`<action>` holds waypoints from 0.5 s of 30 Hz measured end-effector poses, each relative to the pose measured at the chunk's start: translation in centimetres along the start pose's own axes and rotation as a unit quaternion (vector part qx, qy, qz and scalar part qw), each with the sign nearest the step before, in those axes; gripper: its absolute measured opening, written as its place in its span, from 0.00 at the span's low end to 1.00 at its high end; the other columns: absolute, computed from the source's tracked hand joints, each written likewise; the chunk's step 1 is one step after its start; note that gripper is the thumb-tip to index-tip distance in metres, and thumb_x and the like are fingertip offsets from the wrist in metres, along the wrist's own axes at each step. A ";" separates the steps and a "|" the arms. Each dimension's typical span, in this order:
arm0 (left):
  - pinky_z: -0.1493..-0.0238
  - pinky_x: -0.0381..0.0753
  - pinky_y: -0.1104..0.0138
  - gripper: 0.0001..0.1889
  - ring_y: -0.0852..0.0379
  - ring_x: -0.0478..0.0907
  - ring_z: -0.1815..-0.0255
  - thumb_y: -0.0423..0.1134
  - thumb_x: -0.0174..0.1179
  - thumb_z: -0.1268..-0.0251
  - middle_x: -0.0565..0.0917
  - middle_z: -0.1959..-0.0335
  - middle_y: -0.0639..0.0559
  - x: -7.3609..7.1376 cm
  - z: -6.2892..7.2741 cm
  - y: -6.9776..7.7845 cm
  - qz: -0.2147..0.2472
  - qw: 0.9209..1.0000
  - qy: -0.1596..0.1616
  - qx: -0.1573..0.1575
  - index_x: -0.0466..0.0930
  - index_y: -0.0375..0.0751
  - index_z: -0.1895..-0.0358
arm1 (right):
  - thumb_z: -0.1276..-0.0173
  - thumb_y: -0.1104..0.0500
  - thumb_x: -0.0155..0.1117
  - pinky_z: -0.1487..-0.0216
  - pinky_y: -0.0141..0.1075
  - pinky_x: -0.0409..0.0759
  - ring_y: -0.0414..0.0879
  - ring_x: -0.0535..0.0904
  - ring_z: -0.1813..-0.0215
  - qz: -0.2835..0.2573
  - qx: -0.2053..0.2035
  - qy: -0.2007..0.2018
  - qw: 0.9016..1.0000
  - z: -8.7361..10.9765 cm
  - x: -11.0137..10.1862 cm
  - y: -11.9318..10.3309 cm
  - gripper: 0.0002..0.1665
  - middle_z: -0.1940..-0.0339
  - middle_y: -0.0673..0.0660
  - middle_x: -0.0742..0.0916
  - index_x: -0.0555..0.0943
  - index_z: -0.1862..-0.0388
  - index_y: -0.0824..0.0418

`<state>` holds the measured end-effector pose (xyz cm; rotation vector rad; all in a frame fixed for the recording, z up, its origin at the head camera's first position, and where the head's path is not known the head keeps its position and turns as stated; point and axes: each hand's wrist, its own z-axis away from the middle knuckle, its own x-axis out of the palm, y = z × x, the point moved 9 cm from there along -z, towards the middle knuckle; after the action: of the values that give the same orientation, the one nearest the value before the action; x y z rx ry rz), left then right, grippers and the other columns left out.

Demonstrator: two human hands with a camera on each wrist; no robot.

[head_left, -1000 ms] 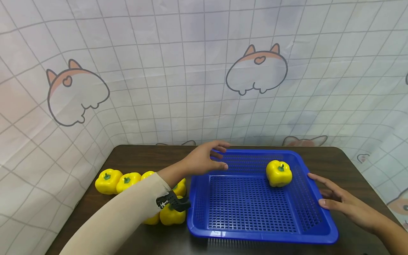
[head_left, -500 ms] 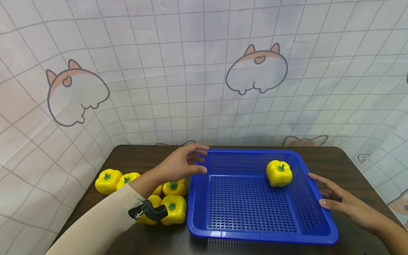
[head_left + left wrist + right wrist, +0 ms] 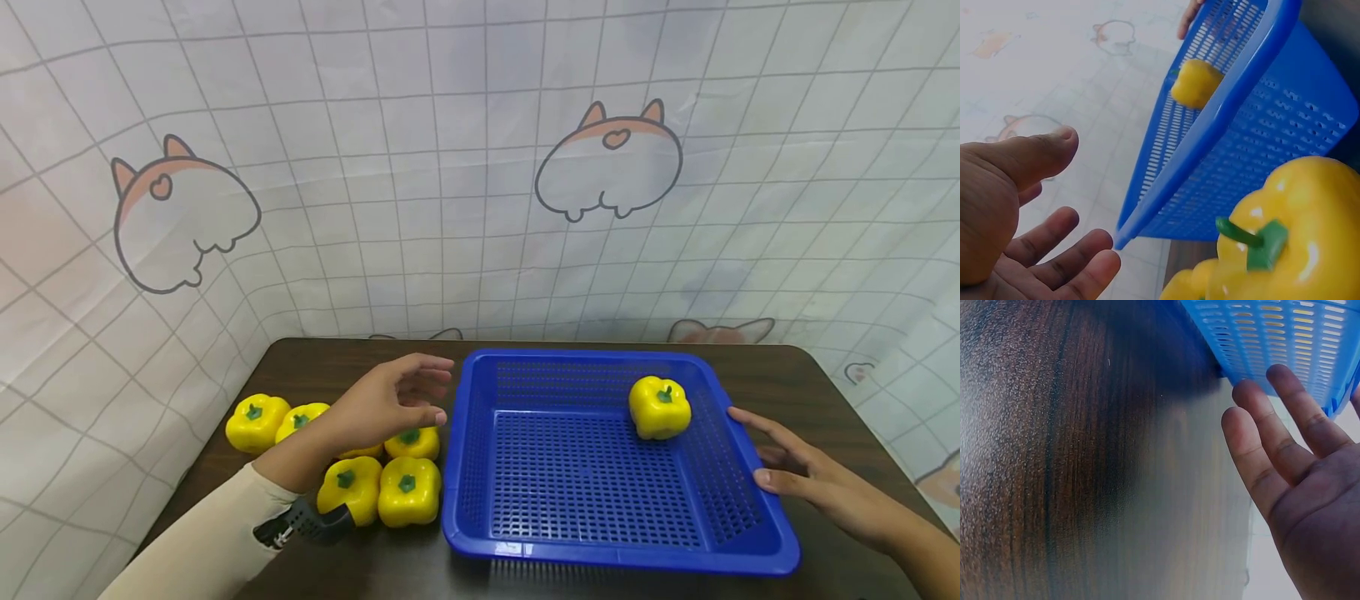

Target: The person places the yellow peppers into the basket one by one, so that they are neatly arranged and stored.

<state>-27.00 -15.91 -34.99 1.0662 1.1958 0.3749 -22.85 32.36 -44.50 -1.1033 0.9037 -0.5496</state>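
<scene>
A blue perforated plastic basket (image 3: 615, 557) stands on the table, with one yellow bell pepper (image 3: 660, 408) inside at its back right. Left of it lie several more yellow bell peppers (image 3: 408, 493), partly covered by my left arm. Over this group hovers my left hand (image 3: 382, 402), empty, with loosely bent, spread fingers. In the left wrist view a pepper (image 3: 1300, 225) with a green stem sits close to that hand, apart from it. My right hand (image 3: 810, 479) rests its fingertips on the basket's right rim; the right wrist view shows its fingers (image 3: 1285, 453) loosely extended.
The dark wooden table (image 3: 367, 558) reaches to a white grid-patterned curtain (image 3: 480, 208) at the back and sides. A black strap device (image 3: 303, 523) sits on the left wrist.
My left hand has moved left, out from over the basket to above the loose peppers. The right hand stays at the rim; the pepper in the basket lies as before.
</scene>
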 end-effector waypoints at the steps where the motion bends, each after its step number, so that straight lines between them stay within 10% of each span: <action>1: 0.36 0.78 0.52 0.32 0.52 0.77 0.36 0.44 0.72 0.34 0.78 0.34 0.51 -0.2 0.3 -0.1 -0.002 1.000 0.003 -0.002 0.71 0.54 0.28 | 0.18 0.62 0.43 0.48 0.38 0.84 0.34 0.76 0.38 -0.002 0.002 0.000 1.000 0.0 0.0 0.0 0.41 0.27 0.86 0.59 0.41 0.14 0.47; 15: 0.41 0.82 0.59 0.31 0.47 0.78 0.36 0.41 0.73 0.36 0.79 0.36 0.49 -2.0 4.5 -2.7 0.030 0.999 0.009 -0.001 0.74 0.48 0.30 | 0.18 0.62 0.41 0.48 0.39 0.84 0.39 0.79 0.39 -0.012 0.002 -0.003 1.000 0.0 0.0 0.3 0.41 0.28 0.86 0.61 0.41 0.14 0.45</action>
<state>-24.51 -20.81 -36.13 1.1014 1.1797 0.4332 -22.87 32.48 -44.82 -1.1120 0.8840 -0.5670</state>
